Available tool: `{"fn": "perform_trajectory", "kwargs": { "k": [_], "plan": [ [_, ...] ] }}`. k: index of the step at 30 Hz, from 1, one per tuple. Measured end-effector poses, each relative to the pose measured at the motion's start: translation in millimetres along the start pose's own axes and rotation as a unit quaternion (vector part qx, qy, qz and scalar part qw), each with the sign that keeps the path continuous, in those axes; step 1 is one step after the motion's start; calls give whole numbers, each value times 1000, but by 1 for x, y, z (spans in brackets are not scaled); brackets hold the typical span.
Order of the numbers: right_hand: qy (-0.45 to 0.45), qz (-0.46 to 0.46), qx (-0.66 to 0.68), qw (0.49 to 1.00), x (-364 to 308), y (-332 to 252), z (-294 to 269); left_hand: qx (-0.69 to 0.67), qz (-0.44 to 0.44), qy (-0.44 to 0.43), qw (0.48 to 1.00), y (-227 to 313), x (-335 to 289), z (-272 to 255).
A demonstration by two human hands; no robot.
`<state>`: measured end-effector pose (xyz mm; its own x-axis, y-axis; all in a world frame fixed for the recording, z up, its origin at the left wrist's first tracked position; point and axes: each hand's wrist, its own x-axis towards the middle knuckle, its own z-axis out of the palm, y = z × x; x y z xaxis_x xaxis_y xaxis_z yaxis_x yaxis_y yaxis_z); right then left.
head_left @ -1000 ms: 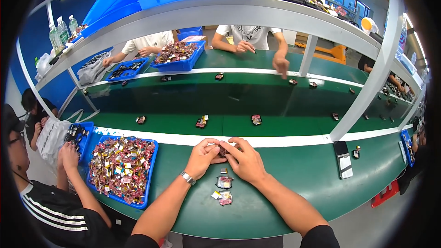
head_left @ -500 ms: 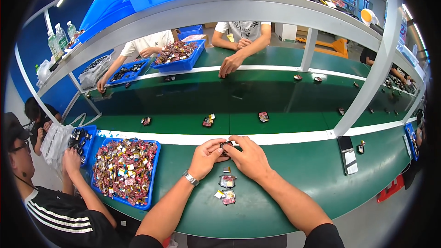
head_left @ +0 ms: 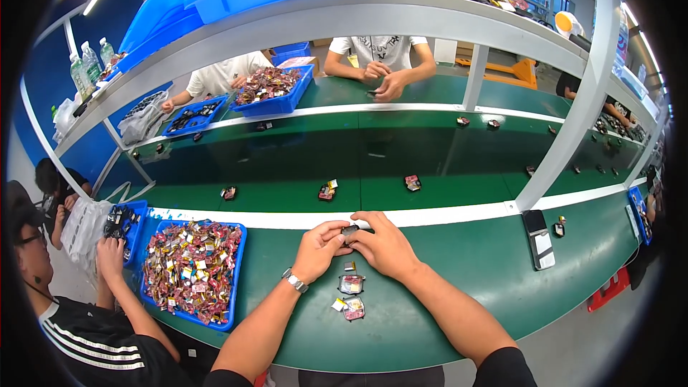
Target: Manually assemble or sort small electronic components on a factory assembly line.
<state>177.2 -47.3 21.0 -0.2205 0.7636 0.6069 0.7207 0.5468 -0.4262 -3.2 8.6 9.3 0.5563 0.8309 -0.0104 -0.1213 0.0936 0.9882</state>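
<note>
Between the fingertips of both hands is a small dark device case [head_left: 349,231], partly covered by fingers. My left hand [head_left: 319,249], with a watch on its wrist, pinches it from the left. From the other side my right hand [head_left: 385,245] grips it with thumb and fingers. Just below on the green table lies a small flat grey battery [head_left: 350,266]. Nearer me sit two open dark-rimmed cases, an upper case [head_left: 351,284] and a lower case [head_left: 354,309], both showing reddish and silvery parts. A white-and-yellow battery [head_left: 338,304] sticks out at the lower one's left.
To my left stands a blue tray [head_left: 240,272] heaped with red circuit parts, beside a co-worker's arm [head_left: 136,308]. A conveyor [head_left: 287,204] carrying several small assemblies runs beyond the white strip. At right lie a black-and-white phone-like object [head_left: 539,240] and a shelf post [head_left: 573,107].
Across the conveyor, one co-worker's outstretched arm has drawn back, and both hands now meet around a small dark piece. Another person's arm has also pulled back. My hands stay on the case.
</note>
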Motion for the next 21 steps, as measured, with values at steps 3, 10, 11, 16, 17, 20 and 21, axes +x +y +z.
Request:
{"fn": "perform_trajectory", "kwargs": {
  "k": [3,10,11,16,17,20,21],
  "plan": [
    [5,30,41,999,0,0,0,-21,-11,-14,1000,5,0,-2],
    [8,84,116,990,-3,0,3,-34,2,-82,996,1,0,-10],
    [9,86,117,989,-3,0,4,-37,2,-79,996,1,0,-10],
    [-10,58,136,989,-3,-2,2,-33,-10,-73,997,2,-1,-9],
    [-6,59,137,989,-2,-3,2,-25,-12,-60,998,3,-2,-8],
    [-6,65,154,986,-4,-4,3,-24,-10,-50,998,3,-2,-7],
    [12,68,139,988,-5,-2,4,-34,-5,-51,998,2,-1,-7]
  ]
}}
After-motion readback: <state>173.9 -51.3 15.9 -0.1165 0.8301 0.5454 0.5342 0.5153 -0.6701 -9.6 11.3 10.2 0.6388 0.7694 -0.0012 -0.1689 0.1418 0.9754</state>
